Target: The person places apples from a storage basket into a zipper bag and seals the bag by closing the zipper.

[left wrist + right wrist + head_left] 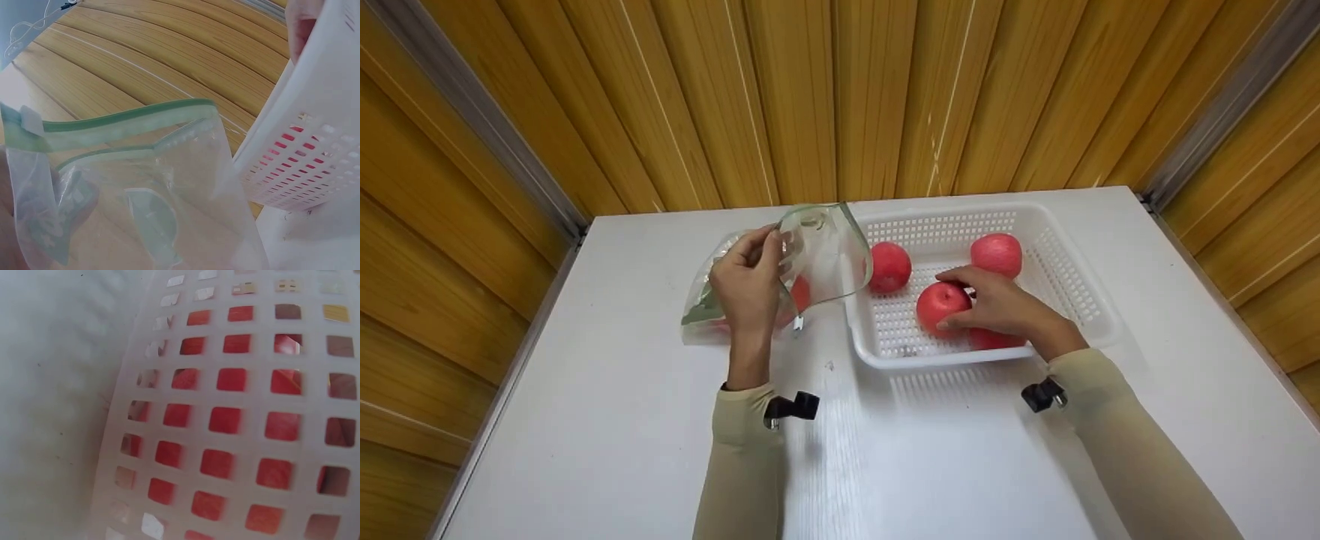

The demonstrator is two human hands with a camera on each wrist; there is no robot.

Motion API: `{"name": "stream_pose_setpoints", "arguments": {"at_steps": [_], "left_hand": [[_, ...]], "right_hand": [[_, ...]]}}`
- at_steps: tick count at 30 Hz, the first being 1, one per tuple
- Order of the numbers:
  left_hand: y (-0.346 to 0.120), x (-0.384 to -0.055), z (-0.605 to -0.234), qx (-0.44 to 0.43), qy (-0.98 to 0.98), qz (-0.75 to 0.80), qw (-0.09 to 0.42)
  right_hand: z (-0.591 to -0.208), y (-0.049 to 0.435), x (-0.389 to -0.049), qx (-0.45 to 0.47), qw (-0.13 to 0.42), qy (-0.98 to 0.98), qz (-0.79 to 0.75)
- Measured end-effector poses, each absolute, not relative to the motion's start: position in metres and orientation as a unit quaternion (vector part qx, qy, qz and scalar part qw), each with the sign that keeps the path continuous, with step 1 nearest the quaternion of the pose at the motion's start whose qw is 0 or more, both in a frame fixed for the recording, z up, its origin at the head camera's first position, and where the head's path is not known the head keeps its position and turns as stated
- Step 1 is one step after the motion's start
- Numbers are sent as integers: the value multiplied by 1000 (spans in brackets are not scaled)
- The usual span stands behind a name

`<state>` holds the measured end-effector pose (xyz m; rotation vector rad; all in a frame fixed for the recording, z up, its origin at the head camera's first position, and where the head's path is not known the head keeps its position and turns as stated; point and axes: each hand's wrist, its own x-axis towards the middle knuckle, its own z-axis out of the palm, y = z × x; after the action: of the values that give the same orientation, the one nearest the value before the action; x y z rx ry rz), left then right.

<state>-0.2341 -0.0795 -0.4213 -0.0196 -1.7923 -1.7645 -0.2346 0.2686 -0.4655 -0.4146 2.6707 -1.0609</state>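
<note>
My left hand [748, 285] pinches the rim of a clear zip bag [829, 259] with a green edge, whose mouth gapes towards the basket. Something red [800, 294] shows through the bag's plastic. In the left wrist view the green zip strip [129, 117] and its pale slider [31, 120] stand out, with part of the hand at the left edge. My right hand [997, 304] reaches into the white basket [960, 361] and grips a red apple [942, 306] between thumb and fingers. Another apple [996, 340] lies partly hidden under that hand.
Two more apples sit in the basket, one at the left [889, 267] and one at the back right [996, 255]. The basket's perforated wall [191, 433] fills most of the right wrist view. Behind the white table [607, 420] rises a wood-patterned wall [862, 97].
</note>
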Motion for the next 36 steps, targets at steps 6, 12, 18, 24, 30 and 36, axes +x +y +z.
{"name": "stream_pose_setpoints", "arguments": {"at_steps": [6, 12, 18, 24, 30, 36], "left_hand": [[-78, -233, -421, -15, -682, -666, 303], [-78, -234, -421, -16, -678, -669, 305], [-78, -233, -422, -17, -674, -674, 303], [-78, -233, -421, -21, -680, -666, 306], [-78, -233, -422, -22, -684, -662, 306], [-77, -232, -422, -19, -681, -668, 301]], "right_hand": [[-467, 268, -235, -142, 125, 918, -349], [-467, 267, -236, -145, 122, 918, -348], [-468, 267, -236, -141, 121, 921, -341], [-468, 267, -235, -144, 110, 923, -340], [-467, 267, -234, -142, 99, 921, -348], [-466, 267, -234, -131, 96, 921, -354]]}}
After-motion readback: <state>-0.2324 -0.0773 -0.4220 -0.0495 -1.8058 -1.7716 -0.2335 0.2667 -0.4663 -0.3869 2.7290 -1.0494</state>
